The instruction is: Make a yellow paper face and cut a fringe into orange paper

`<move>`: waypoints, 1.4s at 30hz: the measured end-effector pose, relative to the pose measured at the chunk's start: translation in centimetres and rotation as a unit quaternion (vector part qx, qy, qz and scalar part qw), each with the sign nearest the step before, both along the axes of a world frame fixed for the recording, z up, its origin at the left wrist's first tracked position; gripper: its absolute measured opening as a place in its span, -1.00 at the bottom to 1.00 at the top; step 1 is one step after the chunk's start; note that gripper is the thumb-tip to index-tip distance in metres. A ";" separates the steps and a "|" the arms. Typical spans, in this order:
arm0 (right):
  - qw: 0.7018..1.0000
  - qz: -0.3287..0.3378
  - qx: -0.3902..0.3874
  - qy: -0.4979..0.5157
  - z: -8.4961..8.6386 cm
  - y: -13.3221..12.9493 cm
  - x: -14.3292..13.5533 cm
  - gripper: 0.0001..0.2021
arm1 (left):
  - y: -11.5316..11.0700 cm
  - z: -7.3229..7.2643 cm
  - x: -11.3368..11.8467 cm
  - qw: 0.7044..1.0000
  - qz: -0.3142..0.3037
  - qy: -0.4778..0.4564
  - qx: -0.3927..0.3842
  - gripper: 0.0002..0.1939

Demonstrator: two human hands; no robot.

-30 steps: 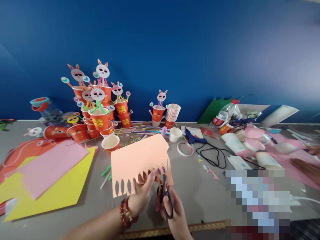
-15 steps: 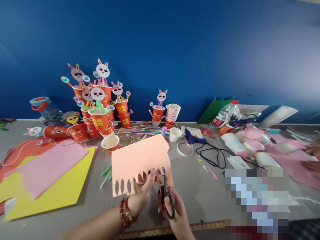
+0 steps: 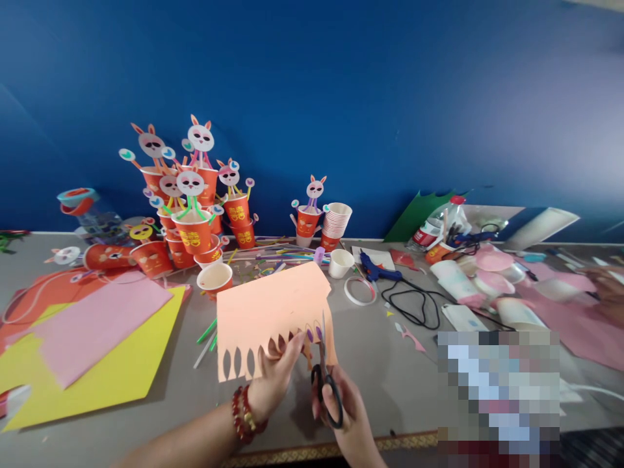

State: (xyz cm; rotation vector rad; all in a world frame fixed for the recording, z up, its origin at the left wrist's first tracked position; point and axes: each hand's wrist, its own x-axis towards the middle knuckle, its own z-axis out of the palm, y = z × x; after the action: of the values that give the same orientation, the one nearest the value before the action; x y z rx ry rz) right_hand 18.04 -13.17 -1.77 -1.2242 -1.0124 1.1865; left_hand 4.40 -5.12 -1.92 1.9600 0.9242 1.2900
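A sheet of peach-coloured paper (image 3: 273, 305) is gripped along its lower edge by my left hand (image 3: 275, 380), the thumb lying on top. Pointed oval gaps run along that edge. Toward the right end, two drawn ovals with purple centres (image 3: 314, 333) show on the sheet. My right hand (image 3: 347, 413) has its fingers through the black handles of a pair of scissors (image 3: 327, 383). The blades point up the sheet, just right of the purple ovals. Beaded red bracelets (image 3: 242, 414) circle my left wrist.
Red paper cups (image 3: 191, 231) with rabbit figures stand at the back left. Yellow paper (image 3: 112, 364) and pink paper (image 3: 107, 318) lie to the left. A blue glue gun (image 3: 377, 268) and white tape roll (image 3: 360, 291) are to the right. Another person's hand (image 3: 609, 289) is at the far right.
The scissors have shifted slightly, their blades now looking closer together beside the purple ovals. My left hand and the paper stay nearly still. At far right, the other person's hand has moved.
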 end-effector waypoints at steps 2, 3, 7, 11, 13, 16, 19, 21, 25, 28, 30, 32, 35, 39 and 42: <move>1.000 0.004 0.006 -0.010 0.2 0.0 0.2 -0.50 | 0.0 0.2 0.0 1.000 -0.008 -0.001 0.001 -0.67; 1.000 0.006 0.008 -0.015 0.2 0.0 0.2 -0.49 | 0.0 0.3 0.0 1.000 -0.008 -0.002 -0.001 -0.67; 0.999 0.013 0.015 -0.030 0.3 0.1 0.5 -0.48 | -0.1 0.2 0.1 1.000 0.006 -0.003 -0.015 -0.69; 1.000 0.022 0.012 -0.001 0.6 0.1 0.5 -0.49 | 0.0 -0.4 0.1 1.000 -0.003 -0.011 -0.024 -0.68; 1.000 0.025 0.009 0.017 0.7 0.2 0.6 -0.49 | 0.1 -0.4 0.1 0.999 -0.009 -0.027 -0.030 -0.69; 0.999 0.032 0.008 0.030 0.7 0.2 0.7 -0.51 | 0.2 0.8 0.4 0.996 -0.006 -0.058 -0.072 -0.69; 0.999 0.032 0.009 0.034 0.5 0.2 0.7 -0.52 | 0.0 2.6 0.9 0.988 0.003 -0.078 -0.137 -0.62; 0.999 0.031 0.011 0.032 0.3 0.2 0.7 -0.52 | -0.2 3.6 1.2 0.981 -0.002 -0.096 -0.169 -0.59; 0.999 0.038 0.016 0.021 -0.1 0.1 0.8 -0.52 | -0.3 4.2 1.4 0.974 -0.011 -0.112 -0.197 -0.61; 0.999 0.042 0.021 0.004 -0.3 0.1 0.9 -0.51 | -0.3 4.3 1.3 0.974 -0.005 -0.114 -0.194 -0.61; 0.999 0.041 0.021 -0.008 -0.4 0.1 0.9 -0.51 | -0.2 4.3 1.3 0.974 -0.008 -0.119 -0.191 -0.61; 0.999 0.038 0.024 -0.009 -0.4 0.2 0.9 -0.50 | -0.2 4.3 1.2 0.975 -0.013 -0.116 -0.189 -0.60; 0.999 0.037 0.033 0.002 -0.5 0.1 1.0 -0.51 | -0.2 4.4 1.2 0.975 -0.008 -0.111 -0.192 -0.60; 0.998 0.039 0.040 -0.016 -0.5 0.1 1.3 -0.51 | -0.2 4.4 1.3 0.972 -0.014 -0.119 -0.203 -0.62; 0.998 0.043 0.040 -0.034 -0.3 0.1 1.4 -0.50 | -0.2 4.2 1.3 0.970 -0.019 -0.121 -0.210 -0.64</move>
State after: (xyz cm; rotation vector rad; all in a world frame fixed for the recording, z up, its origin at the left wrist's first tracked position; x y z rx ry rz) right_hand 19.45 -13.09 -2.05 -1.1756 -1.1630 1.1659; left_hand 5.72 -5.33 2.33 1.4526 0.9421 1.1662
